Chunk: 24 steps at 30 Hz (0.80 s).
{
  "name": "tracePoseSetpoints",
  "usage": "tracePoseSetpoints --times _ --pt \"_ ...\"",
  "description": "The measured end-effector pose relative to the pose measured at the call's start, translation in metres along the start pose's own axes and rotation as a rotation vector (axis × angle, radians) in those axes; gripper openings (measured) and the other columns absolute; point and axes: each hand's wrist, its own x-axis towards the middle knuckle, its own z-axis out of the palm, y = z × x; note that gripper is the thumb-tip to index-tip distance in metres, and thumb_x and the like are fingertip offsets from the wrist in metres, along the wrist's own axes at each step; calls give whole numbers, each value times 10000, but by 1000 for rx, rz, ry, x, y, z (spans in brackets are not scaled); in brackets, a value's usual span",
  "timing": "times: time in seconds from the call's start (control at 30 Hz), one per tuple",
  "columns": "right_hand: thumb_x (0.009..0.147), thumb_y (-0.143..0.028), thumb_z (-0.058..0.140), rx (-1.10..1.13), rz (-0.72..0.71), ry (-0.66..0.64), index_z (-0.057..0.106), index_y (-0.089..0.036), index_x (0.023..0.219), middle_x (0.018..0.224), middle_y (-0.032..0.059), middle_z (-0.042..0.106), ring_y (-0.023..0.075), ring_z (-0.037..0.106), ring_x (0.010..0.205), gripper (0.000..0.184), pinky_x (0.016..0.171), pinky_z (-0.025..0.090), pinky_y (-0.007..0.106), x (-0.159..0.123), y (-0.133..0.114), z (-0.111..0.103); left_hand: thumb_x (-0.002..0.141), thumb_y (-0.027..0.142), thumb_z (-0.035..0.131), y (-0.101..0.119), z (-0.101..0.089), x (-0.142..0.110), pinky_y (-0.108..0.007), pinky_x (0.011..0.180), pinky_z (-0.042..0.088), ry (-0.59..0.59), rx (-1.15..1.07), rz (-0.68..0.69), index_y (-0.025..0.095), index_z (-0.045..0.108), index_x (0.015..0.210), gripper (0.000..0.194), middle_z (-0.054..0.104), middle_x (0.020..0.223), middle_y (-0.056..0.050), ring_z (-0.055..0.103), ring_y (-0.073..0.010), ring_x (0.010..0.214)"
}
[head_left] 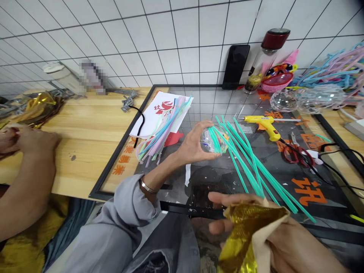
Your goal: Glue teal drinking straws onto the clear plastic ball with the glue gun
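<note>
My left hand (193,146) is closed around a clear plastic ball (209,141), fingers at its far side and thumb at its near side. Green strips show through and against the ball. Several green pipe cleaners (247,163) fan out on the table just right of it. Low at the right, my right hand (280,242) holds a crumpled gold foil piece with a beige backing (241,231), which covers much of the palm. Some fingertips stick out to the left of the foil.
A yellow glue gun (263,123) and red-handled scissors (298,153) lie at right among black cables. Pastel pipe cleaners (167,129) rest over white paper (157,100). Behind stand a phone (236,66) and a bottle (264,62). A co-worker's arm (31,163) is at left.
</note>
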Motion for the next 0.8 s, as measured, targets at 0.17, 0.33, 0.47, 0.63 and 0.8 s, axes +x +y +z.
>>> tracePoseSetpoints --times 0.17,0.33,0.47,0.63,0.8 --pt "667 -408 789 -14 -3 152 740 -203 928 1289 109 666 263 722 946 335 758 586 348 24 5 6 623 404 845 3 0 1 -507 1096 437 -6 3 -57 211 431 1268 790 552 1334 -146 543 -326 1277" --pt "628 -444 780 -34 9 103 665 -191 1101 1036 93 746 268 693 1023 549 817 558 332 31 5 34 629 397 847 6 0 3 -480 1101 437 -25 21 -103 210 436 1268 782 554 1341 -126 544 -313 1279" --pt "780 -387 613 -173 -117 -190 603 -204 948 959 33 695 191 666 936 249 771 535 285 39 25 65 622 393 850 5 0 3 -476 1094 443 -23 23 -99 215 437 1262 782 555 1336 -123 551 -306 1266" --pt "778 -251 628 -748 -363 -655 500 -176 640 777 -28 525 87 541 787 202 638 434 147 69 64 75 615 398 844 4 0 2 -490 1094 446 -15 7 -89 226 426 1262 789 544 1347 -135 542 -309 1276" --pt "910 -214 562 -1108 -531 -887 521 -178 670 756 -56 600 37 553 718 246 604 415 84 85 77 60 620 394 841 4 2 2 -488 1088 452 -14 -9 -60 226 421 1267 790 537 1355 -142 537 -303 1285"
